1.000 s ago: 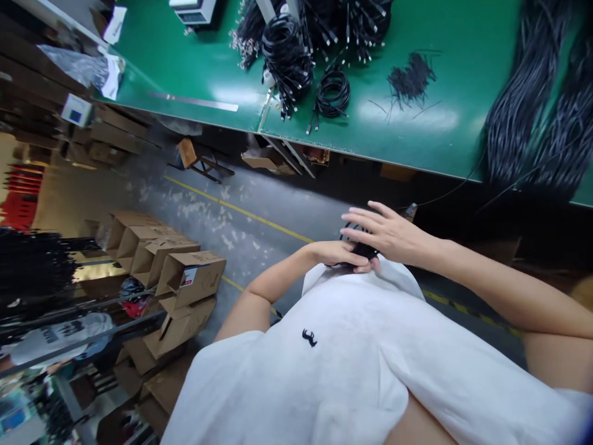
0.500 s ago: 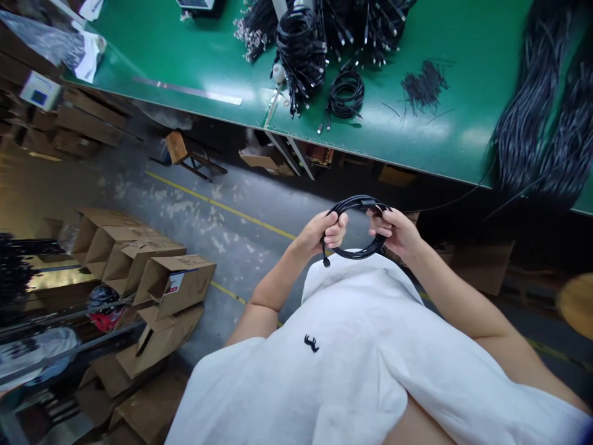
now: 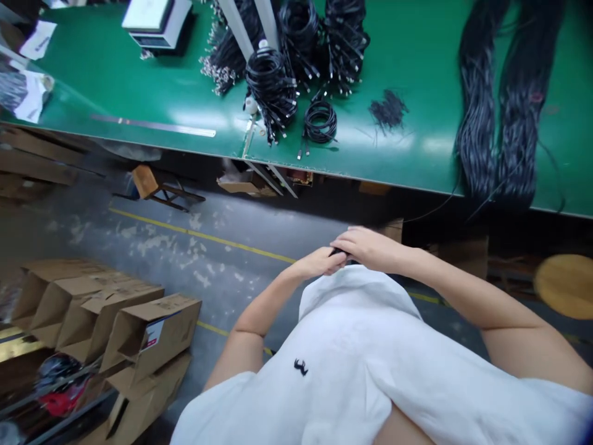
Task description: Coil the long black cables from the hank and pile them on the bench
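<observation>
My left hand [image 3: 322, 262] is closed on a black cable [image 3: 336, 251]; only a small dark piece of it shows between the hands. Laid over the left fingers from the right is my right hand [image 3: 365, 246], its fingers pressed together around the same spot. The hands meet in front of the white shirt, below the table edge. Most of the cable coil is hidden behind them.
On the green table [image 3: 417, 154] lie a small cable coil [image 3: 320, 122], bundled cables [image 3: 272, 86], short black pieces [image 3: 388, 111], long cable hanks [image 3: 519, 136], a steel ruler [image 3: 162, 126] and a scale [image 3: 155, 25]. Cardboard boxes [image 3: 162, 321] and a stool [image 3: 146, 181] stand on the floor.
My right hand has moved left, from the far side of the open coil onto my left hand. The coil's ring no longer shows. The view has shifted, with more tabletop in sight.
</observation>
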`<move>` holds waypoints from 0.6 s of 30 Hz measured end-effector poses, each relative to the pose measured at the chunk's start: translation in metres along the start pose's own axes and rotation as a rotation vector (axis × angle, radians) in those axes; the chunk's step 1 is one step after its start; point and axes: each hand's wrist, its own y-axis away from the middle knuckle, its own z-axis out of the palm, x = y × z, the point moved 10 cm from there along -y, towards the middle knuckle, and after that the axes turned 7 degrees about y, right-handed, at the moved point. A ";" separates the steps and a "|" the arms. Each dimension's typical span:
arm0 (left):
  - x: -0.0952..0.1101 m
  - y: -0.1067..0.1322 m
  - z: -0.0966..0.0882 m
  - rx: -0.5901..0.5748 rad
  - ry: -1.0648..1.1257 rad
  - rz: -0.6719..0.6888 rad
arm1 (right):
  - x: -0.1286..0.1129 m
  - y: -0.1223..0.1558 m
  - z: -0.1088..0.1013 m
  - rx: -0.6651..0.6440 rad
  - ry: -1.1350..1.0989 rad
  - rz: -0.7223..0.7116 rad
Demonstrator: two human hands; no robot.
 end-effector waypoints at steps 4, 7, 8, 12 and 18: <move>0.011 -0.010 -0.015 0.057 -0.105 0.004 | 0.020 -0.011 0.019 -0.114 0.084 -0.158; 0.039 -0.017 -0.025 0.117 0.020 0.085 | 0.041 -0.014 0.002 -0.010 0.175 -0.264; 0.049 -0.020 -0.027 0.127 0.021 0.101 | 0.048 -0.015 -0.005 0.009 0.181 -0.291; 0.078 -0.041 -0.028 0.130 -0.173 0.021 | 0.082 -0.017 -0.014 -0.085 -0.014 -0.326; 0.094 -0.077 -0.027 0.304 -0.238 -0.094 | 0.285 -0.004 -0.029 -0.109 -0.204 0.170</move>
